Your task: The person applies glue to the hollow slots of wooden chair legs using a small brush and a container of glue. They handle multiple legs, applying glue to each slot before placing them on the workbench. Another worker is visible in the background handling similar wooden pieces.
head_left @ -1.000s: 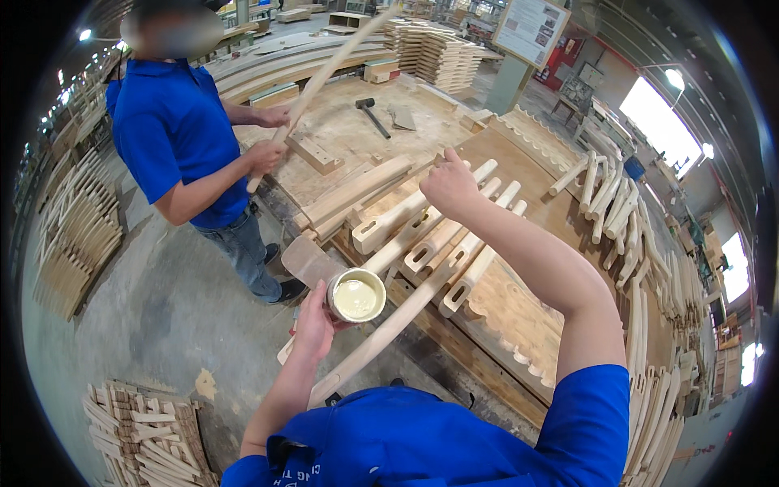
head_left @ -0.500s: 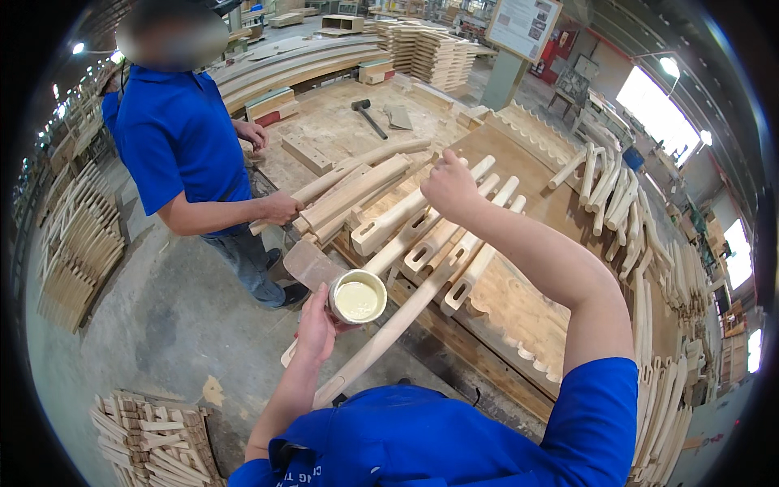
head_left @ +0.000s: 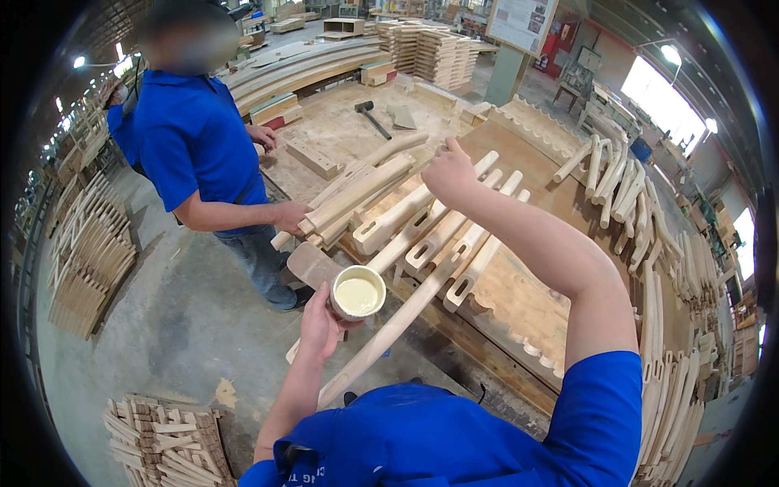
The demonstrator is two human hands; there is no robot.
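My left hand (head_left: pixel 319 325) holds a small round cup (head_left: pixel 357 294) of cream-coloured paste, close to the bench's near edge. My right hand (head_left: pixel 450 172) is raised over a row of pale slotted wooden pieces (head_left: pixel 430 235), fingers curled; whatever is in it is hidden. A long wooden bar (head_left: pixel 389 333) runs diagonally under the cup. A co-worker in a blue shirt (head_left: pixel 195 146) stands at the left. That person's hand (head_left: pixel 290 215) rests on the end of a bundle of curved wooden parts (head_left: pixel 357 191).
A hammer (head_left: pixel 372 118) lies on the far part of the wooden workbench (head_left: pixel 519 284). Small wood pieces are stacked on the floor at lower left (head_left: pixel 166 442) and left (head_left: pixel 85 268). Curved parts lean at the right (head_left: pixel 673 268). Board stacks (head_left: pixel 430 49) stand behind.
The co-worker has lowered a long curved piece from the air onto the bundle on the bench and now holds its end. My hands have hardly moved.
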